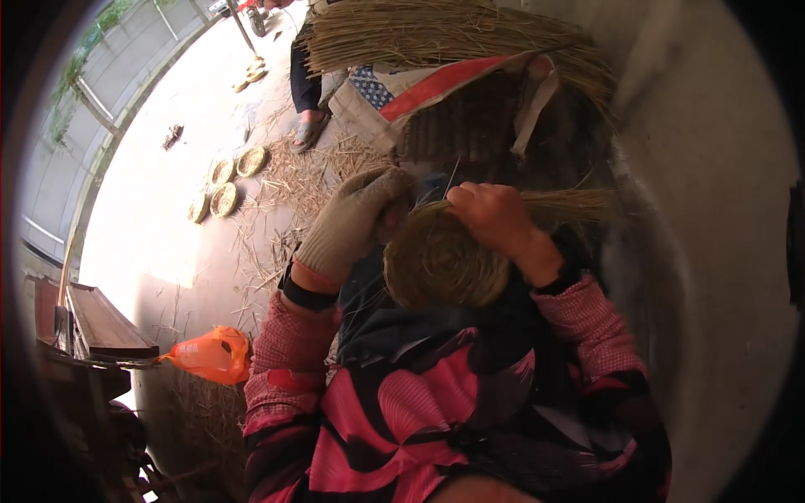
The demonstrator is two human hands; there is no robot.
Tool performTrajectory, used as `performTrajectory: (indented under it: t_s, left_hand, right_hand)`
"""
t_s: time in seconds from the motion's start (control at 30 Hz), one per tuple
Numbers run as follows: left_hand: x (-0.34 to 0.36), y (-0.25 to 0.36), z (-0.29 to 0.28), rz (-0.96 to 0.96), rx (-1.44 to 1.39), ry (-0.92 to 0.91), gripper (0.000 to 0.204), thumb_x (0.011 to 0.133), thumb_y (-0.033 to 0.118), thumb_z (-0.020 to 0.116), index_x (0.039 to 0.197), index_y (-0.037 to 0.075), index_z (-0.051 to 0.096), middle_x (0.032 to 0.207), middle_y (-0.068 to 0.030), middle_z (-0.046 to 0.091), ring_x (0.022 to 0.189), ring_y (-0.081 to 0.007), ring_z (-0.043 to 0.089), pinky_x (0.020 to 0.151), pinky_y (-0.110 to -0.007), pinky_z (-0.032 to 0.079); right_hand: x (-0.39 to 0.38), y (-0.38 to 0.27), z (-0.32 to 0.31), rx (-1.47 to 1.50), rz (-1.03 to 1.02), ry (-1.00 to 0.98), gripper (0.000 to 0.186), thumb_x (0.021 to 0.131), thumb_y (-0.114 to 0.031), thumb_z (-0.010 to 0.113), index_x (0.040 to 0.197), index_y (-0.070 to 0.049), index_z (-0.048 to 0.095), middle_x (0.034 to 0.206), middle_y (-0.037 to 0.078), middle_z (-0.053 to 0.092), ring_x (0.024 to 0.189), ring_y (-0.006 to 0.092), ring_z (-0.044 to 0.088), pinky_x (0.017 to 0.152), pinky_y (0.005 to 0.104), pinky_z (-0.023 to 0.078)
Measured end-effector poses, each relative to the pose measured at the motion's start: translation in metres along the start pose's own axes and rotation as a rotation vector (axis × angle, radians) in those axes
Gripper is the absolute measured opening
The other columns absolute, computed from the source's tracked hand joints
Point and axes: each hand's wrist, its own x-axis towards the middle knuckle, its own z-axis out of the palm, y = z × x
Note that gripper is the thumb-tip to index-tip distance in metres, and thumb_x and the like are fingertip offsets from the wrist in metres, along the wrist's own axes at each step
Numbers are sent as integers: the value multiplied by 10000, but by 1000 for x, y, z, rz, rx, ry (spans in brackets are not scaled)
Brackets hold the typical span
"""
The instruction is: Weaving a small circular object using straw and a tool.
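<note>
A round coiled straw basket (446,264) rests in my lap, its ringed bottom facing me. My right hand (496,220) is bare and closed on the basket's upper rim, the thumb side pressing the edge. From under that hand a loose bunch of straw (568,204) sticks out to the right. My left hand (356,216) wears a knitted beige glove, with its fingers curled beside the basket's upper left edge. What those fingers hold, if anything, is hidden. A thin pale strand or needle (453,174) stands up from the rim between my hands.
Ahead lies a big straw bundle (453,35) over a striped woven sack (436,88). A person's sandalled foot (310,127) is close by. Several finished-looking straw baskets (224,199) sit on the floor at left, amid scattered straw. An orange plastic bag (214,355) lies near my left elbow.
</note>
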Motion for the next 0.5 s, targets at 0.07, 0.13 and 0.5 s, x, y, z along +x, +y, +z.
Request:
performTrajectory:
  t_s: [0.07, 0.13, 0.5]
  left_hand:
    - [-13, 18, 12, 34, -204, 36, 326, 947, 197, 622, 1238, 49, 628, 1058, -108, 703, 786, -201, 695, 652, -333, 544]
    - [-22, 32, 38, 289, -41, 97, 398, 952, 233, 621, 1321, 85, 602, 993, -111, 716, 758, -240, 722, 611, -363, 552]
    - [-35, 48, 76, 82, 920, -125, 250, 914, 190, 601, 1145, 113, 657, 815, -77, 719, 691, -277, 735, 533, -399, 551]
  right_hand:
    - [-2, 1, 3, -15, 45, -44, 189, 898, -289, 664, 917, -145, 543, 775, 34, 590, 720, 254, 678, 583, 402, 543]
    - [-3, 2, 5, -4, 104, -101, 159, 919, -276, 649, 943, -141, 570, 794, 46, 612, 733, 279, 677, 599, 413, 539]
    - [-5, -3, 2, 47, 167, -3, 393, 928, -511, 623, 831, -133, 581, 748, 61, 622, 673, 290, 668, 552, 419, 518]
